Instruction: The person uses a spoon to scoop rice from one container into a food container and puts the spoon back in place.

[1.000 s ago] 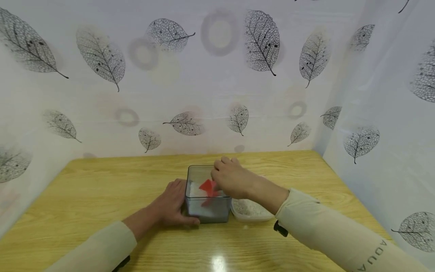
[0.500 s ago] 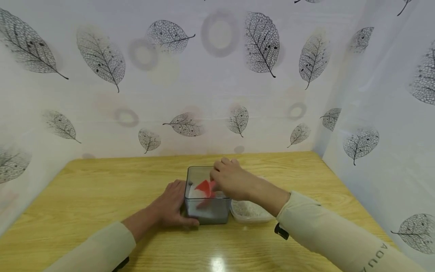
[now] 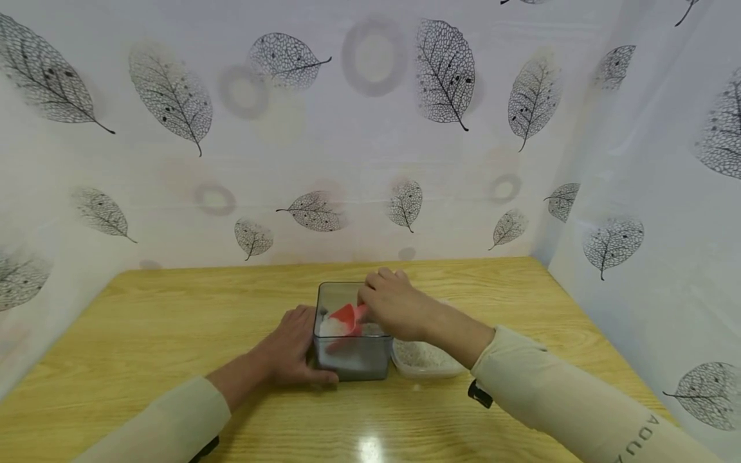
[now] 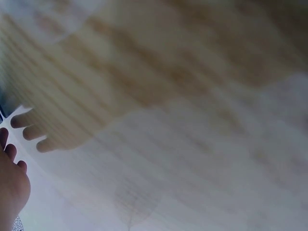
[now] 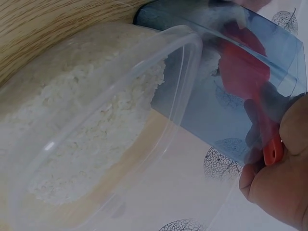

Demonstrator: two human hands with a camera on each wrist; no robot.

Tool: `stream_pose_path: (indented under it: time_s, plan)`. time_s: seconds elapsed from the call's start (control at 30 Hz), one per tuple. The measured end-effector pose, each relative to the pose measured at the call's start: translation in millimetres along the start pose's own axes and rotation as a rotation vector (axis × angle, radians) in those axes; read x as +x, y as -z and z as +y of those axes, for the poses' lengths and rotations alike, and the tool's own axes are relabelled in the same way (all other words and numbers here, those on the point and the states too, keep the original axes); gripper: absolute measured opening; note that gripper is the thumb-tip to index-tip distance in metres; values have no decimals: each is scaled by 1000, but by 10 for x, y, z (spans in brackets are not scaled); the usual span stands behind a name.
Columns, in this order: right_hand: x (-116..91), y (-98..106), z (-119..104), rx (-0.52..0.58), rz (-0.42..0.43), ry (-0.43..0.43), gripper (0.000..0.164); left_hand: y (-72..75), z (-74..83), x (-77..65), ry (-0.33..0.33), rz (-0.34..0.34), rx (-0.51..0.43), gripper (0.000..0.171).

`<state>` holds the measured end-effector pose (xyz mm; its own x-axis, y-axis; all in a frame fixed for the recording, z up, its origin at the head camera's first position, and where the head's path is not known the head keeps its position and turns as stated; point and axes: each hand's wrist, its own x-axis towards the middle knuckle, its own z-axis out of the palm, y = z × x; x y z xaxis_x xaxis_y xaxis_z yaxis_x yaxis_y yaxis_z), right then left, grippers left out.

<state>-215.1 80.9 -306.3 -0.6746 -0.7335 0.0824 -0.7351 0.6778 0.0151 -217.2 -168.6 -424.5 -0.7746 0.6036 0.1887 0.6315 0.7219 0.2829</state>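
Inside a clear grey plastic bin [image 3: 355, 359], the red scoop [image 3: 346, 317] is tilted with its mouth to the left, and white grains lie at its mouth. My right hand [image 3: 399, 307] reaches over the bin's right rim and grips the scoop's handle. Through the see-through wall, the right wrist view shows the red scoop [image 5: 244, 67] and its handle end between thumb and fingers. My left hand [image 3: 292, 352] lies against the bin's left side, fingers extended along it and thumb stretched along the front bottom. In the left wrist view only part of the left hand [image 4: 12, 180] shows.
A shallow clear plastic container [image 3: 425, 370] of white rice [image 5: 96, 139] stands right beside the bin, under my right forearm. Both stand on a wood-grain tabletop [image 3: 191, 321]. Behind and at the sides hangs a white leaf-print sheet [image 3: 359, 148].
My right hand has turned the scoop inside the bin so its mouth swings left, with white grains now showing at it. The left hand keeps its place against the bin.
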Motion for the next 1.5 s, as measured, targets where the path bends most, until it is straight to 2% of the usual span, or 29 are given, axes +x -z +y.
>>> stream_pose_path:
  time_s: [0.6, 0.83, 1.03, 1.23, 1.5]
  plan:
    - [-27, -59, 10, -22, 112, -11, 30, -12, -24, -2, -2, 2, -8, 108]
    - [-37, -49, -7, 26, 87, -68, 30, 10, 8, -11, -17, 30, -12, 111]
    - [-56, -66, -24, 71, 137, -106, 26, 8, 4, -16, -25, 35, -16, 110]
    - [-64, -97, -23, 105, 203, -137, 30, 10, -11, -16, 2, 8, -29, 117]
    - [-130, -97, 40, 116, 191, -170, 32, -12, -10, -5, -2, 12, -22, 119]
